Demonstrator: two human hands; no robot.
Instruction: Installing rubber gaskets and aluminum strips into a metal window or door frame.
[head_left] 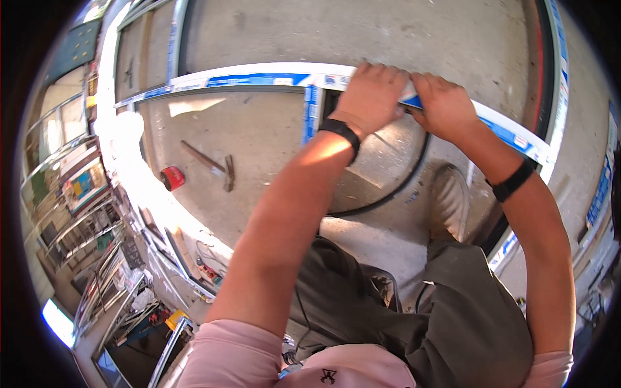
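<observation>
Nearest me, a shoe [449, 200] stands beside a black hose [396, 196] that curves over the floor [388, 35]. Beyond, my left hand [375, 97] and right hand [445, 103] sit side by side, equally near the white-and-blue bar [255, 74]. It lies right under my palms, its length running left to right across me; my fingers curl round it, thumbs on the near side.

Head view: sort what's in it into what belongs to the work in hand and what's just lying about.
In the work:
White-and-blue bar, with the left hand and right hand on it
Black strip, probably; it curves up toward the right hand

Apparently lying about:
Hammer, untouched
Small red object, kind unclear
</observation>
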